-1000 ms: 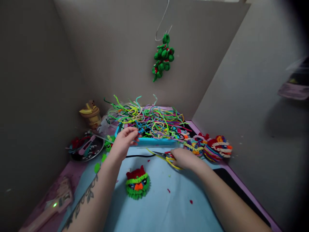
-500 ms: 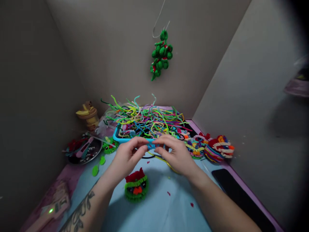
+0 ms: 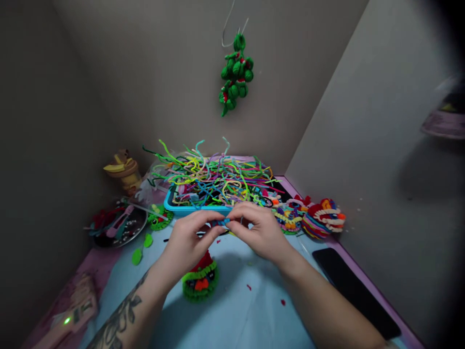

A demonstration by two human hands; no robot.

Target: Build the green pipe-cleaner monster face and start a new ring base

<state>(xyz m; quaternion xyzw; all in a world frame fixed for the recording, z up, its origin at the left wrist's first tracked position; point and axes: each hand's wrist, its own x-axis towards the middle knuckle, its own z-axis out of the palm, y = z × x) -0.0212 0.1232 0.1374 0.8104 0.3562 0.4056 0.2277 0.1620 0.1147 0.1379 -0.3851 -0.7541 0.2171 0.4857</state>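
My left hand (image 3: pixel 187 242) and my right hand (image 3: pixel 259 231) meet over the blue mat (image 3: pixel 236 305), both pinching a short blue pipe cleaner piece (image 3: pixel 221 222) between their fingertips. Just below my left hand sits a round fuzzy figure (image 3: pixel 199 281) with a green rim, red top and orange beak. Behind the hands a blue tray (image 3: pixel 181 208) holds a heap of coloured pipe cleaners (image 3: pixel 214 177).
A round metal dish (image 3: pixel 116 225) with craft bits and a yellow figure (image 3: pixel 121 169) stand at the left. Striped pipe-cleaner figures (image 3: pixel 321 218) lie at the right, beside a black phone (image 3: pixel 348 286). A green ornament (image 3: pixel 234 72) hangs above. Grey walls enclose the table.
My right hand left the scissors on the mat and came up to meet my left hand. Both hands now pinch the blue piece, which my left hand brought from the tray.
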